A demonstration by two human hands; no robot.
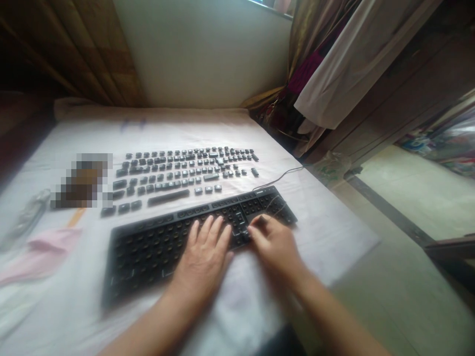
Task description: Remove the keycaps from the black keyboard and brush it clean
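Note:
A black keyboard (pixel 148 254) with its keycaps off lies at a slant on the white cloth, its bare switch posts showing. My left hand (pixel 204 252) rests flat over its middle, fingers spread and holding nothing. At the keyboard's right part, my right hand (pixel 276 242) is closed in a pinch on a small dark tool (pixel 261 221). Thin wires stick out of it over the number pad, like those of a wire keycap puller. The fingertips are low at the arrow-key area; whether they touch a switch is hidden. Loose black keycaps (pixel 168 196) stand in rows behind the keyboard.
The keyboard's cable (pixel 278 176) runs off the right table edge. At the left are a pink cloth (pixel 48 247), a blurred clear object (pixel 29 215) and a pixelated patch (pixel 81 180). Hanging cloths (pixel 334 74) are at the right, above the floor.

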